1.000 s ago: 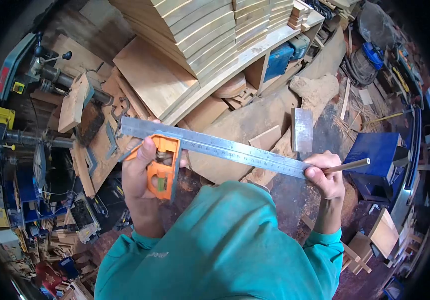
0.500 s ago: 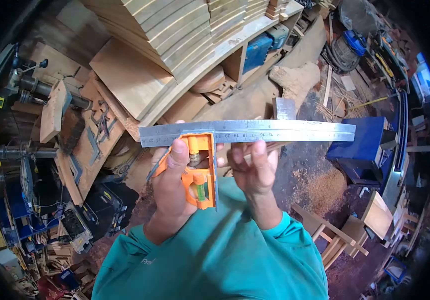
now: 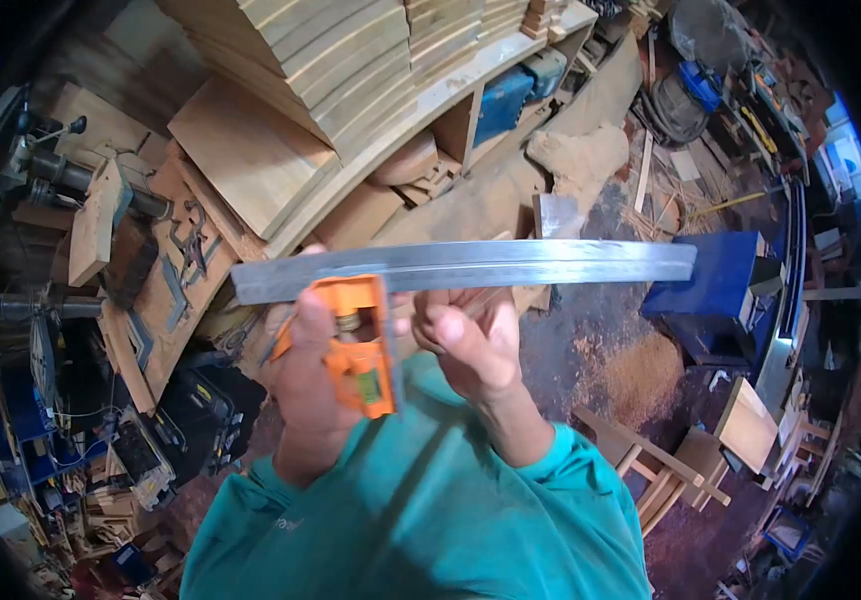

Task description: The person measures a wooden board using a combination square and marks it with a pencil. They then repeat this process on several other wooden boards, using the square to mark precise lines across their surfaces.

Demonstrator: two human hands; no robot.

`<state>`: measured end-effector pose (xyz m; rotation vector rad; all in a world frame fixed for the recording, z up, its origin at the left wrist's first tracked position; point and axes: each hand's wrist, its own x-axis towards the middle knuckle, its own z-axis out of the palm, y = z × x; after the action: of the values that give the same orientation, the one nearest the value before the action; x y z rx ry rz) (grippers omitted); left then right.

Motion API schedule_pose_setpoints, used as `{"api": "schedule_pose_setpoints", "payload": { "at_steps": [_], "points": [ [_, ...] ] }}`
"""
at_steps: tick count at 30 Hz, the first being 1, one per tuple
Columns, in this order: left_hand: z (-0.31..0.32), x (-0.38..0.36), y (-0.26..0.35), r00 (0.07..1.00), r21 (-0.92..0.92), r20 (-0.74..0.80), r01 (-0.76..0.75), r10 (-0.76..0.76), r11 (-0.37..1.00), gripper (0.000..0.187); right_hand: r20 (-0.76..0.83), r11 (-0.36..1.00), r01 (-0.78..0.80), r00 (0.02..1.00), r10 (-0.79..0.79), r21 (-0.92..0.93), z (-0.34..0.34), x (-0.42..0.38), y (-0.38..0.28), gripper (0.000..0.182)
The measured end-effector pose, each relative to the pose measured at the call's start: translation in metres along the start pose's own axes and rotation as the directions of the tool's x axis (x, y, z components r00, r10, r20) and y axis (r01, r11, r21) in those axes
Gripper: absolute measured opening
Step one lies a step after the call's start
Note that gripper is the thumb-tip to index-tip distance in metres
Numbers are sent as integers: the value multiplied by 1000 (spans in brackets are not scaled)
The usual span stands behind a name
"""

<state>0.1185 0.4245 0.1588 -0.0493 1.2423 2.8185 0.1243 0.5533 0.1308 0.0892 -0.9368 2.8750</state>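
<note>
My left hand (image 3: 313, 375) grips the orange head (image 3: 359, 345) of a combination square, its thumb on the near side. A green spirit vial (image 3: 369, 386) shows in the head. The square's long steel rule (image 3: 541, 262) runs crosswise above both hands, its markings blurred, its left end slightly lower. My right hand (image 3: 473, 345) is just below the middle of the rule, thumb bent against curled fingers. A pale strip shows behind its fingertips, and I cannot make out what the fingers hold.
Stacked boards (image 3: 341, 70) stand on a bench ahead. A blue metal box (image 3: 706, 295) and a heap of sawdust (image 3: 641, 375) are on the right. A wooden frame (image 3: 651, 460) lies nearer. To the left are a workbench (image 3: 186, 280) with metal tools and a black toolbox (image 3: 211, 410).
The combination square and my left hand have shifted left, with the rule's left end dipping. My right hand has moved left, and its raised thumb has folded down onto the fingers.
</note>
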Motion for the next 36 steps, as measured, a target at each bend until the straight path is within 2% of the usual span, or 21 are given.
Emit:
{"api": "schedule_pose_setpoints", "payload": {
  "at_steps": [2, 4, 6, 8, 10, 11, 12, 13, 14, 16, 18, 19, 20, 22, 24, 26, 30, 31, 32, 33, 36],
  "points": [
    [-25, 8, 12, 996, 45, -39, -80, 82, 996, 48, 11, 982, -187, 982, 187, -38, -53, -11, 12, 22],
    [-56, 15, 29, 995, -18, 10, -102, 102, 995, 43, -200, 957, -255, 954, 225, -137, -77, -21, 15, 23],
    [-73, 20, 39, 980, 31, -101, -167, 169, 986, 41, -191, 960, -67, 981, 14, -271, -82, -28, 8, 29],
    [-87, 22, 42, 948, 80, -216, -221, 233, 972, 41, -166, 828, 18, 977, -134, -561, -82, -31, -14, 35],
    [-104, 21, 46, 894, 121, -360, -239, 267, 963, 39, -152, 768, 245, 902, -405, -592, -63, -21, -26, 38],
    [-114, 20, 48, 900, 144, -337, -240, 275, 960, 38, -83, 775, 311, 903, -421, -550, -51, -24, -50, 35],
    [-125, 20, 47, 862, 176, -380, -288, 335, 941, 36, -53, 471, 434, 689, -723, -768, -53, -26, -58, 27],
    [-131, 17, 50, 866, 169, -369, -294, 337, 941, 36, 313, 333, 676, 647, -695, -657, -30, -21, -95, 17],
    [-136, 13, 51, 880, 164, -352, -277, 319, 947, 36, 519, 86, 846, 400, -756, -526, -8, -17, -119, 20],
    [-144, 3, 53, 887, 183, -357, -242, 294, 953, 36, 658, -15, 953, 198, -727, -302, 11, -27, -173, 16],
    [-144, 4, 49, 862, 222, -387, -259, 329, 940, 37, 684, -66, 901, 276, -675, -429, 82, -13, -168, 38],
    [-148, -3, 50, 911, 205, -320, -201, 260, 958, 36, 703, -80, 894, 289, -650, -442, 77, -12, -172, 38],
    [-153, -1, 45, 865, 258, -397, -216, 308, 942, 38, 651, -85, 927, 189, -735, -365, 65, -10, -176, 33],
    [-166, -8, 44, 945, 88, -272, -160, 178, 983, 38, 509, -123, 974, -9, -861, -190, 36, -7, -193, 26],
    [-160, -9, 36, 877, 188, -399, -209, 269, 960, 37, 276, -186, 982, -184, -943, 18, 31, 1, -201, 19],
    [-158, -5, 34, 825, 144, -506, -206, 251, 968, 36, 347, -120, 992, -123, -930, 31, 43, 11, -195, 16],
    [-167, -6, 30, 840, 126, -498, -178, 217, 976, 37, 613, 18, 999, 45, -789, -50, 82, 7, -177, 16],
    [-170, -5, 27, 863, 90, -457, -196, 215, 977, 38, 787, 431, 901, 303, -538, -52, 98, 13, -180, 9],
    [-176, -5, 28, 881, 71, -423, -202, 213, 977, 38, 881, 755, 633, 441, -171, -171, 112, 18, -174, 3],
    [-180, -6, 29, 867, 138, -452, -165, 210, 977, 38, 686, 578, 807, 490, -538, -123, 118, 3, -151, 7],
    [-178, -3, 26, 890, 126, -385, -210, 243, 969, 37, 684, 377, 926, 287, -671, -19, 110, 14, -150, 8]
  ]
}}
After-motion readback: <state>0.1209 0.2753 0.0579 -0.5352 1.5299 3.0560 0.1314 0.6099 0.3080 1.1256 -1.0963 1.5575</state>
